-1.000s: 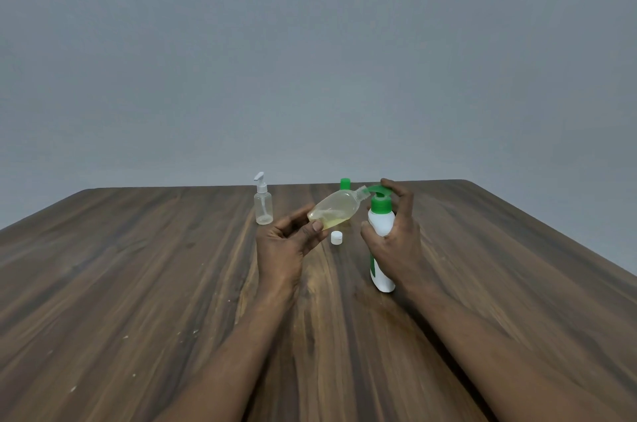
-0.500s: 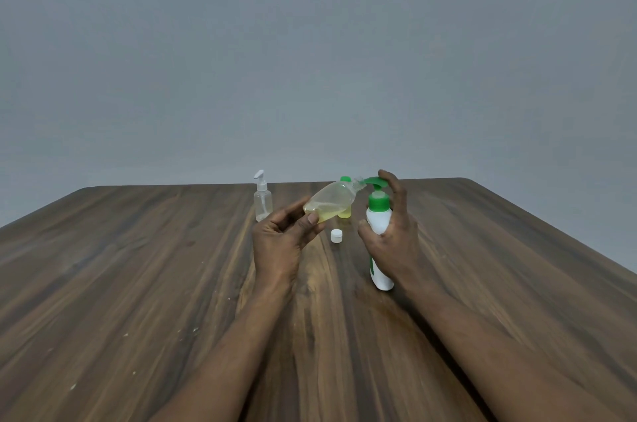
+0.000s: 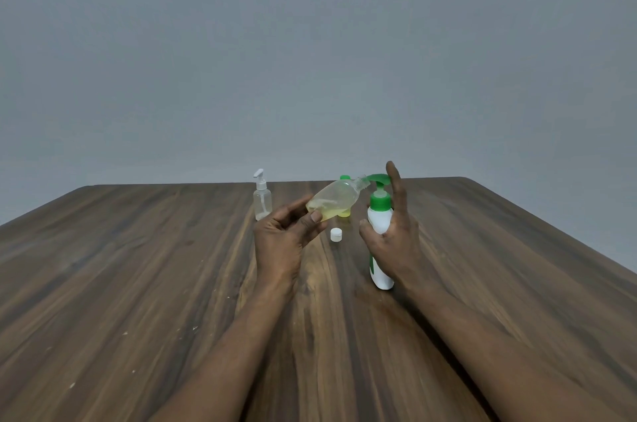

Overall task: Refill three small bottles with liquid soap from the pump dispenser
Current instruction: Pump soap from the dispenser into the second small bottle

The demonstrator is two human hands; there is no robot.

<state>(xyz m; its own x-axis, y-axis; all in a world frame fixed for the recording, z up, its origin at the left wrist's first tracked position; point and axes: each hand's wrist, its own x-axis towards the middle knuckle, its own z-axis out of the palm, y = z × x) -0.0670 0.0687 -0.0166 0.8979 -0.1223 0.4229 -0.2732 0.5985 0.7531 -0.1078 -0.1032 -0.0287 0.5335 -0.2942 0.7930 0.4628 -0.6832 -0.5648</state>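
Note:
My left hand point(image 3: 286, 235) holds a small clear bottle point(image 3: 336, 199) tilted, its open mouth up against the green pump spout point(image 3: 377, 177); yellowish soap pools in its lower end. My right hand point(image 3: 393, 239) grips the white pump dispenser point(image 3: 379, 221) standing on the table, with the index finger raised above the pump head. A small white cap point(image 3: 336, 234) lies on the table between my hands. Behind the tilted bottle a green-capped bottle point(image 3: 344, 177) is mostly hidden. A clear bottle with a white pump point(image 3: 262, 197) stands further left.
The dark wooden table point(image 3: 138, 283) stretches wide on both sides, its far edge just behind the bottles. A plain grey wall fills the background.
The pump head has risen and my right index finger has lifted off it. My left hand raised the tilted bottle a little, keeping its mouth at the spout.

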